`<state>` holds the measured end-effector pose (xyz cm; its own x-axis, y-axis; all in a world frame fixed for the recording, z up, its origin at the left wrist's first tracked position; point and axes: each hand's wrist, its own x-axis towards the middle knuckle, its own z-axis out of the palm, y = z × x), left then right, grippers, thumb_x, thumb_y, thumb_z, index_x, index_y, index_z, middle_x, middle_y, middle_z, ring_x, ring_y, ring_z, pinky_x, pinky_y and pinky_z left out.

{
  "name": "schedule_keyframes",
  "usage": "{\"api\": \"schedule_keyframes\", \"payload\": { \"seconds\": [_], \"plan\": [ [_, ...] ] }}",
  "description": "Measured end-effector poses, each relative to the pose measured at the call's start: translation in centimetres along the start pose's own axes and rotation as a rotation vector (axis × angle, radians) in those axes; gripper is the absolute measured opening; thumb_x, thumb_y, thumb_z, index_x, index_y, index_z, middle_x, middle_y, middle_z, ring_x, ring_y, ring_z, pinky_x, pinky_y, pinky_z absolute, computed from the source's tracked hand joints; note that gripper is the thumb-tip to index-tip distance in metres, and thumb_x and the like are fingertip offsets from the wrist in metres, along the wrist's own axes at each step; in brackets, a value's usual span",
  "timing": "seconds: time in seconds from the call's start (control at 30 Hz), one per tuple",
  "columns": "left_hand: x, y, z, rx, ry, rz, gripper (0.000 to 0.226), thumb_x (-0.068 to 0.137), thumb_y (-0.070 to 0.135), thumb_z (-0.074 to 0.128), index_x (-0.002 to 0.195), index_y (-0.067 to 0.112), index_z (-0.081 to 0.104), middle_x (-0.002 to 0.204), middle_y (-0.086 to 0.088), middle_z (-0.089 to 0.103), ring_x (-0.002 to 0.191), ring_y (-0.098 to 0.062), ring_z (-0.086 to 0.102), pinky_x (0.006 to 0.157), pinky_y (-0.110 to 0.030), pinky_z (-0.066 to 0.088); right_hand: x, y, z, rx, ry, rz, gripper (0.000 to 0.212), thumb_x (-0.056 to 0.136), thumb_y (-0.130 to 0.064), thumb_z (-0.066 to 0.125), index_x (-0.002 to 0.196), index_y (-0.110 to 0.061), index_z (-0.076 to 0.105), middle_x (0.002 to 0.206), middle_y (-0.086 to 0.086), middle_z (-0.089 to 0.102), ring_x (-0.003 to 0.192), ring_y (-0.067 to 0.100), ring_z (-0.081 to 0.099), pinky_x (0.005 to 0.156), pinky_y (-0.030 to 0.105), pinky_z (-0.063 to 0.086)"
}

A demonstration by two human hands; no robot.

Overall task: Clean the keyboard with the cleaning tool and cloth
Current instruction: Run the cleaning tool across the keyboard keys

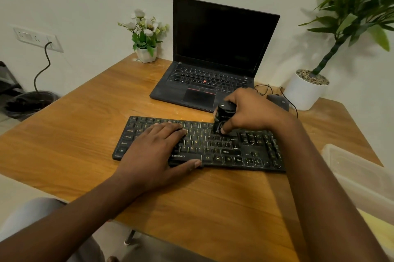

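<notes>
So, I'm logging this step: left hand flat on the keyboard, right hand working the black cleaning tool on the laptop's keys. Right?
Not quite. In the head view the right hand holds the black cleaning tool on the separate keyboard, not the laptop behind it. The rest stands.

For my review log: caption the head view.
Left hand rests flat on black keyboard; right hand holds small black cleaning tool against its keys.

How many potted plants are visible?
2: white-flowered plant in small white pot, left of the black laptop; tall green plant in round white pot, right of it.
</notes>
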<state>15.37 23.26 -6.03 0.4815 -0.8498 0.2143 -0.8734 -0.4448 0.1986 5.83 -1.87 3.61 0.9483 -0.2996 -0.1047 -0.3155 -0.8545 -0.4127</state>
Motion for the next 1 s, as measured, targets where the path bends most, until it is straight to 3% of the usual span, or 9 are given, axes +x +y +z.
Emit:
{"api": "schedule_keyframes", "payload": {
  "seconds": [0.2,0.27,0.47,0.77,0.9,1.0],
  "plan": [
    [0.0,0.0,0.0,-0.004,-0.003,0.004,0.097,0.086,0.096,0.029,0.157,0.031,0.042,0.16,0.012,0.041,0.148,-0.01,0.034,0.122,-0.033,0.024,-0.8,0.4,-1.1,0.027,-0.157,0.006,0.033,0.07,-0.02,0.099,0.093,-0.023,0.075,0.085,-0.005,0.08,0.075,0.008,0.076,0.066,0.026,0.059],
    [0.0,0.0,0.0,-0.003,-0.002,0.004,0.096,0.086,0.095,0.029,0.156,0.031,0.042,0.16,0.011,0.042,0.148,-0.012,0.035,0.121,-0.033,0.024,-0.8,0.8,-1.2,0.018,-0.119,0.031,0.034,0.07,-0.02,0.099,0.093,-0.023,0.075,0.085,-0.006,0.08,0.075,0.007,0.077,0.066,0.025,0.058],
    [-0.1,0.1,-0.1,-0.001,-0.005,0.005,0.096,0.086,0.095,0.029,0.157,0.031,0.041,0.161,0.011,0.041,0.148,-0.011,0.033,0.121,-0.032,0.024,0.0,0.8,-0.3,-0.021,0.061,0.08,0.035,0.068,-0.022,0.099,0.093,-0.021,0.074,0.087,-0.003,0.077,0.083,0.017,0.074,0.075,0.04,0.062],
    [0.0,0.0,0.0,-0.005,-0.007,0.004,0.096,0.086,0.095,0.03,0.157,0.03,0.042,0.161,0.01,0.042,0.148,-0.012,0.035,0.122,-0.035,0.026,-0.7,0.7,-1.4,-0.021,-0.09,0.083,0.032,0.07,-0.018,0.099,0.09,-0.023,0.074,0.082,-0.007,0.077,0.067,0.002,0.072,0.054,0.014,0.05],
    [0.0,-0.1,0.0,-0.008,-0.009,0.004,0.096,0.086,0.095,0.03,0.157,0.031,0.041,0.161,0.011,0.041,0.148,-0.011,0.034,0.123,-0.035,0.025,-0.4,1.6,-1.2,-0.073,0.042,0.137,0.039,0.068,-0.022,0.099,0.1,-0.017,0.078,0.091,0.0,0.079,0.085,0.018,0.075,0.078,0.041,0.063],
    [0.0,-0.1,0.0,-0.008,-0.005,0.006,0.096,0.086,0.095,0.029,0.158,0.032,0.04,0.162,0.012,0.039,0.149,-0.011,0.032,0.121,-0.032,0.022,-0.1,1.2,-0.7,-0.052,0.076,0.133,0.039,0.068,-0.022,0.099,0.101,-0.016,0.078,0.09,0.0,0.078,0.084,0.018,0.074,0.08,0.042,0.063]
  ]
}}
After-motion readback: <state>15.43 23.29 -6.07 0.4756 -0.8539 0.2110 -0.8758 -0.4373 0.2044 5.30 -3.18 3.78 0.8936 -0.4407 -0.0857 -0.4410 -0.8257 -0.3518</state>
